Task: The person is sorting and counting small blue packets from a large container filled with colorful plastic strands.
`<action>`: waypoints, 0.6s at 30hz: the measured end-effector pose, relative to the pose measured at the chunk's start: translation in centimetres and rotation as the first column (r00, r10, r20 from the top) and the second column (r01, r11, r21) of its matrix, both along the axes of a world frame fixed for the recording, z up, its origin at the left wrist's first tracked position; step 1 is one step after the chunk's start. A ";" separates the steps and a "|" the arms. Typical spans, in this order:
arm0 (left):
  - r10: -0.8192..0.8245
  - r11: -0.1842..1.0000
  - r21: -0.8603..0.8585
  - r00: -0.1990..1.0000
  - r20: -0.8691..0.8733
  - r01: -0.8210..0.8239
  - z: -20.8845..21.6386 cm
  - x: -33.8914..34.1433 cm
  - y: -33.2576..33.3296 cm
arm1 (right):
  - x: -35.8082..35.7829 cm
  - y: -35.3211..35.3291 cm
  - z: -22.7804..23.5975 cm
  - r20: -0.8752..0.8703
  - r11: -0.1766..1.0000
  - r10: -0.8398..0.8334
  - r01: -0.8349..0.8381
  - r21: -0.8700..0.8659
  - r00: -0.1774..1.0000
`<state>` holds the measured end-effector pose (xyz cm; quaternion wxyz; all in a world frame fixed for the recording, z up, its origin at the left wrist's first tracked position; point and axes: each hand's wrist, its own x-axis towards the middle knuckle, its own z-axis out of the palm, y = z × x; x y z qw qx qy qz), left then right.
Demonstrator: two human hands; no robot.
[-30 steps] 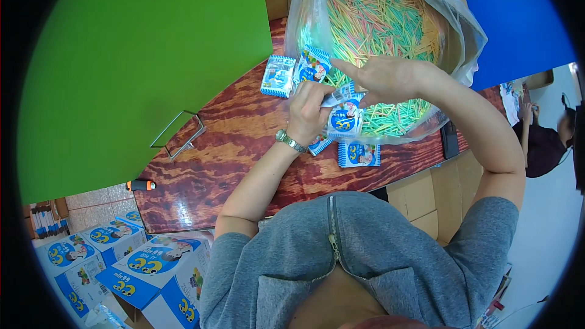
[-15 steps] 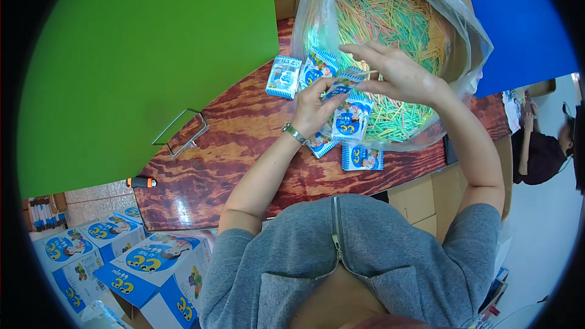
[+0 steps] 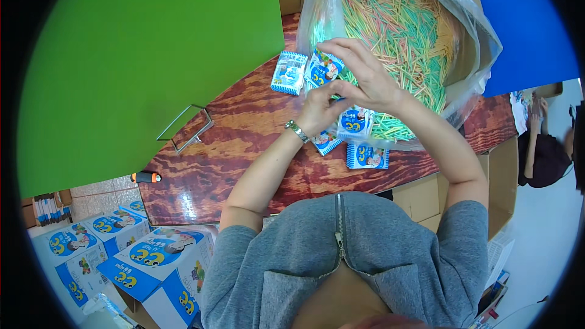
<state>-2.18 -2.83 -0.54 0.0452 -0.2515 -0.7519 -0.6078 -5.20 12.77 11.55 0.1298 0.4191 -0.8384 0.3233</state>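
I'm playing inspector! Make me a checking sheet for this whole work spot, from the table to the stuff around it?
Surface: wood-grained reddish table, shiny patch near its lower left.
Job's things: thin coloured sticks in an open clear plastic bag; several blue-and-white packets beside it.
Clutter: bent metal frame; orange-and-black object at the table's left edge.
Grip: left hand and right hand close together; anything between them is hidden.
Cables: nothing clearly seen.
Surroundings: green panel, blue panel, printed boxes lower left, another person far right.
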 end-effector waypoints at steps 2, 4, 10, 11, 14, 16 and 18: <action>-0.037 0.993 0.115 0.995 0.094 0.026 -1.1 0.2 0.7 | -0.7 -0.2 -0.8 -0.076 0.994 0.033 -0.040 -0.097 0.997; -0.086 0.974 0.224 0.963 0.254 0.028 -0.9 0.2 -0.5 | -1.2 0.6 0.5 -0.026 0.989 -0.037 0.033 -0.144 0.999; -0.251 0.806 0.589 0.865 0.435 -0.062 0.0 -0.4 -1.8 | -0.6 3.2 0.5 0.289 0.994 -0.098 0.081 0.070 0.952; -0.252 0.807 0.588 0.864 0.436 -0.062 0.2 -0.5 -1.7 | -0.4 2.8 -0.3 0.290 0.994 -0.098 0.082 0.069 0.952; -0.243 0.808 0.586 0.869 0.432 -0.065 0.1 -0.8 -2.0 | -0.4 1.5 -2.0 0.131 0.988 -0.141 0.131 0.084 0.981; -0.197 0.918 0.395 0.891 0.409 0.022 -0.4 -1.0 -2.6 | -0.8 0.8 -2.3 0.178 0.990 -0.138 0.128 0.063 0.974; -0.202 0.929 0.366 0.892 0.403 0.045 -0.7 -0.6 -2.3 | -1.0 -0.2 -2.7 0.221 0.991 -0.134 0.128 0.043 0.966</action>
